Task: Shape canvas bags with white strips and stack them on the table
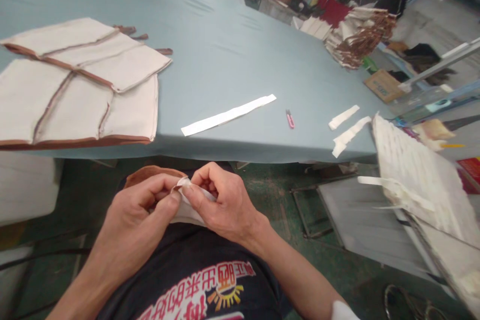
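Close to my body, below the table's front edge, both hands pinch a piece of white fabric with a brown edge [189, 214]. My left hand [144, 215] grips it between thumb and fingers. Right beside it, my right hand [221, 202] pinches the same piece, thumb pressed on the white corner. The two sets of fingertips nearly touch. Part of the brown side shows behind my left hand; the rest of the piece is hidden by my hands.
On the blue-covered table [225, 70] lie stacked cream fabric pieces with brown edging [78, 95], a white strip [228, 115], small pink-handled snips [290, 119] and short white strips [350, 135]. A brown-and-cream bundle [360, 35] sits at the far right; a fabric-covered stand [420, 175] is nearer.
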Tool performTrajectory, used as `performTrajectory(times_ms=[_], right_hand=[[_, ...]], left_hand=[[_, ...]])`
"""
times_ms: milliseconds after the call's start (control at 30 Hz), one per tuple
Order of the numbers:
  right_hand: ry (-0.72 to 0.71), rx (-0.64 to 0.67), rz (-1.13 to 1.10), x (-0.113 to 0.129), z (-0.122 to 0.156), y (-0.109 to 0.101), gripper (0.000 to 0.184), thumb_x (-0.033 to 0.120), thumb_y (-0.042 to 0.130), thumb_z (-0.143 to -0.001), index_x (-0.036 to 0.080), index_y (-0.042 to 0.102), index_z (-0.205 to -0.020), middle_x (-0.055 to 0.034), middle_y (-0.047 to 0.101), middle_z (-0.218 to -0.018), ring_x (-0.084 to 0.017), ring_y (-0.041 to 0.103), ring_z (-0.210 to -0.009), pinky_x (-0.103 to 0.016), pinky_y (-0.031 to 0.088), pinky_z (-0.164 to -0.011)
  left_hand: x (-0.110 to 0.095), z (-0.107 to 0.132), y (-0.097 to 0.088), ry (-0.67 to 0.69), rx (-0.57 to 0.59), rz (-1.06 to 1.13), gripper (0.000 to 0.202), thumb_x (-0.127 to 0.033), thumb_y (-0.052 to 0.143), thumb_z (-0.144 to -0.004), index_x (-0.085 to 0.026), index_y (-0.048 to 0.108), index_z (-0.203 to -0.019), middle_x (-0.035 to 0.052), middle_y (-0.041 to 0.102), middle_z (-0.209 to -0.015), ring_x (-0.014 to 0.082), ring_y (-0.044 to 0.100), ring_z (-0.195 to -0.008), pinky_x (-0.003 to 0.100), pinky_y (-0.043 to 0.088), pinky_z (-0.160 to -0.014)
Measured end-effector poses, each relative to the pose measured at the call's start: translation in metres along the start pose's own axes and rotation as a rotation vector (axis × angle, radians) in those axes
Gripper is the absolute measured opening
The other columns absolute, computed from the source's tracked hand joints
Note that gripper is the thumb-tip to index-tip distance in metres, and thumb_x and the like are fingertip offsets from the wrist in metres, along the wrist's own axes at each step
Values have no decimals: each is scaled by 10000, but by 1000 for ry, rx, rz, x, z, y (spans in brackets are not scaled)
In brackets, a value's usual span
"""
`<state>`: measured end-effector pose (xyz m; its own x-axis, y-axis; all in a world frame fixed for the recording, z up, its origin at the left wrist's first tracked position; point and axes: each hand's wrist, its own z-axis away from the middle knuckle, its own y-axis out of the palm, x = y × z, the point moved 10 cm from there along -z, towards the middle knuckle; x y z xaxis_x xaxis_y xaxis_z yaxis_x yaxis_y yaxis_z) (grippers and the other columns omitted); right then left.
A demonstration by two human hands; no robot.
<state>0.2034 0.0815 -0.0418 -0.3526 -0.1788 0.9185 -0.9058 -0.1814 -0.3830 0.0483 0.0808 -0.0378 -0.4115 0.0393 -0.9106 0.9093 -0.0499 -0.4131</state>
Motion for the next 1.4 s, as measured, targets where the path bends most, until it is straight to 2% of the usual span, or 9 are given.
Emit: performTrajectory(times_ms=[200, 367, 600, 867, 967, 1067, 1167, 1267, 1400], right_hand=[[12, 169, 183, 5, -4, 0, 309, 479, 757, -1050, 241, 603, -926, 67, 605, -763, -111, 497, -642, -262, 368, -676], [93, 227, 169, -7, -8, 0, 360, 511, 770, -1033, 241, 559, -925, 73, 585, -768, -113, 502, -666, -273, 330, -687], [-25, 435, -184, -10, -4, 24, 474, 601, 605, -1087, 260, 421, -814, 81, 406, -708, -115, 380, -640, -280, 324, -623], [-162, 413, 49, -6, -8, 28, 301, 370, 428, -1109, 278, 360, -831, 49, 406, -706, -146, 389, -638, -321, 312, -632], [-232, 332, 39, 0, -14, 16, 318, 446, 459, -1113, 276, 429, -845, 38, 484, -718, -150, 459, -639, -323, 355, -641], [-281, 196, -42, 11, -21, -8, 336, 484, 475, -1139, 252, 545, -907, 10, 642, -808, -149, 592, -709, -310, 459, -710], [-307, 108, -179, 28, -26, -29, 266, 505, 591, -1103, 246, 622, -1048, -29, 770, -975, -174, 733, -889, -326, 585, -871], [-357, 201, -254, 52, -27, -27, 290, 467, 763, -981, 282, 643, -1169, -59, 814, -1218, -216, 777, -1145, -344, 612, -1054], [-326, 413, -190, 65, -26, -11, 387, 481, 811, -934, 270, 652, -1217, -34, 789, -1208, -179, 740, -1019, -290, 593, -890]], left_hand=[[-20, 3, 2, 146, 22, -33, 277, -329, 591, -874, -250, 792, -700, -84, 660, -504, 111, 612, -411, 147, 463, -438], [-20, 10, 2, 177, 2, -127, 264, -286, 596, -902, -254, 835, -795, -92, 723, -570, 106, 645, -451, 151, 475, -481], [-9, 17, 9, 146, 14, -13, 307, -268, 583, -887, -261, 860, -754, -44, 803, -710, 137, 746, -593, 151, 548, -553], [-28, 4, 13, 131, 107, 107, 277, -285, 598, -794, -241, 749, -566, -50, 658, -495, 115, 567, -398, 153, 412, -397], [-25, 0, 11, 83, 147, 131, 279, -322, 632, -818, -244, 769, -588, -36, 681, -523, 126, 585, -405, 165, 430, -397], [-20, -3, 6, 50, 202, 127, 292, -384, 658, -863, -252, 865, -704, 21, 820, -736, 192, 763, -562, 199, 558, -478], [-28, -5, 4, 128, 265, 71, 285, -386, 671, -910, -291, 934, -852, 30, 871, -863, 193, 792, -645, 189, 578, -514], [-37, -5, 4, 210, 315, -14, 271, -384, 668, -936, -317, 920, -861, 7, 868, -846, 178, 765, -663, 178, 577, -549], [-31, 0, 1, 184, 310, -125, 261, -447, 653, -936, -296, 854, -866, 5, 860, -861, 193, 790, -733, 197, 599, -577]])
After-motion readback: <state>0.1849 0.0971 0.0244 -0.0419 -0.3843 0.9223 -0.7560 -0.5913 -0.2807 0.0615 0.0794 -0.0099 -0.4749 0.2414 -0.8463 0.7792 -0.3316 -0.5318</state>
